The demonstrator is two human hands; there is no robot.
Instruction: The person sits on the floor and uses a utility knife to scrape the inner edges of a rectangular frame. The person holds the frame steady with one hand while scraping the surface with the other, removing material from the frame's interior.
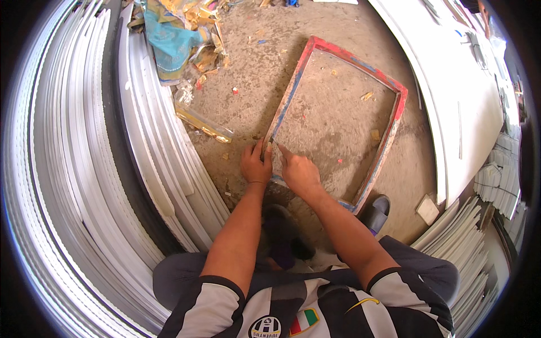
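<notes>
A rectangular frame [402,104], worn red with blue and grey patches, stands in front of me at floor level. My left hand [256,164] is closed round its left bar near the close corner, thumb and fingers on the bar's edge. Just to the right, inside the frame, my right hand [300,173] has curled fingers, with its index finger reaching toward the same stretch of bar. A small dark thin thing shows at the fingertips; whether my right hand holds it is too small to make out. Both hands partly cover the close left corner.
Long white strips [73,129] are stacked along the left. A white panel [462,101] and more strips [456,242] lie on the right. Teal cloth [172,42] and scraps [205,124] litter the floor beyond. My sandalled foot [376,213] is beside the frame's close right corner.
</notes>
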